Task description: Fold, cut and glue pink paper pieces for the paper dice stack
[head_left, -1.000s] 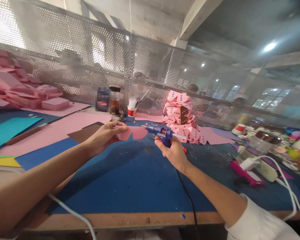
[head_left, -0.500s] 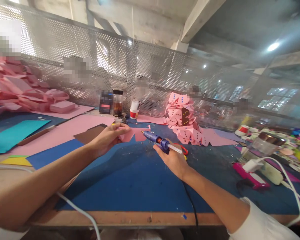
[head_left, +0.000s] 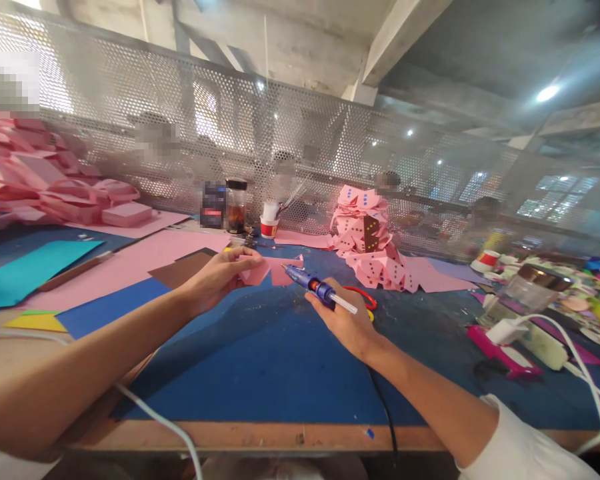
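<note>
Pinching the pink paper (head_left: 282, 273) between thumb and fingers, your left hand (head_left: 221, 275) holds it above the desk (head_left: 260, 377), free end toward your right hand (head_left: 349, 321). That right hand is wrapped around a blue glue gun (head_left: 304, 277), tip at the paper; whether the two touch is too fine to tell. A clear glue stick (head_left: 347, 305) juts from the gun's back end. Beyond your right hand rises a stack of dotted pink paper (head_left: 351, 221); left of your left hand lies a brown sheet (head_left: 177, 268).
</note>
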Available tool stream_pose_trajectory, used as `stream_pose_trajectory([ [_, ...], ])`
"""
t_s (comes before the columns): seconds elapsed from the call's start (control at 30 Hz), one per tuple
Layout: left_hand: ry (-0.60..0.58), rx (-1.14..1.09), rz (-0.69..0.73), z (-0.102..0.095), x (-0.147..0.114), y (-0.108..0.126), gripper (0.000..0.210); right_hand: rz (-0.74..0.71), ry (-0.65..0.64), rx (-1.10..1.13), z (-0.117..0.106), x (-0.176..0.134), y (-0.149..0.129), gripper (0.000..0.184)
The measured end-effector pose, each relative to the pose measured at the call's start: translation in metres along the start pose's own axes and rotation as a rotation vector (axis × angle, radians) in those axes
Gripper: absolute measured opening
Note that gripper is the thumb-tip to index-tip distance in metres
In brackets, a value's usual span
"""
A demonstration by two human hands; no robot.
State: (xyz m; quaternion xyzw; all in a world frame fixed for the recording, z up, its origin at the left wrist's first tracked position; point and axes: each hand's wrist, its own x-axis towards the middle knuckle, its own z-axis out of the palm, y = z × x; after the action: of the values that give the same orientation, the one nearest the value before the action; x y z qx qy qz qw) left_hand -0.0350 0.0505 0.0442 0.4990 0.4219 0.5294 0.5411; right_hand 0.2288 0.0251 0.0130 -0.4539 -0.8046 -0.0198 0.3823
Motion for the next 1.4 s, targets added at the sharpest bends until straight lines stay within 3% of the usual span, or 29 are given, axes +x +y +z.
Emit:
stream_pose_trajectory([
  [0.43, -0.025, 0.024, 0.009, 0.0007, -0.0023, 0.0008, 0.035, -0.02, -0.009, -0.098, 0.0035, 0.0001, 0.0036, 0.03],
  [1.4, -0.033, -0.004, 0.0, -0.0008, -0.0008, -0.0009, 0.04, -0.04, -0.006, -0.237, 0.0037, -0.0013, 0.0045, 0.023],
])
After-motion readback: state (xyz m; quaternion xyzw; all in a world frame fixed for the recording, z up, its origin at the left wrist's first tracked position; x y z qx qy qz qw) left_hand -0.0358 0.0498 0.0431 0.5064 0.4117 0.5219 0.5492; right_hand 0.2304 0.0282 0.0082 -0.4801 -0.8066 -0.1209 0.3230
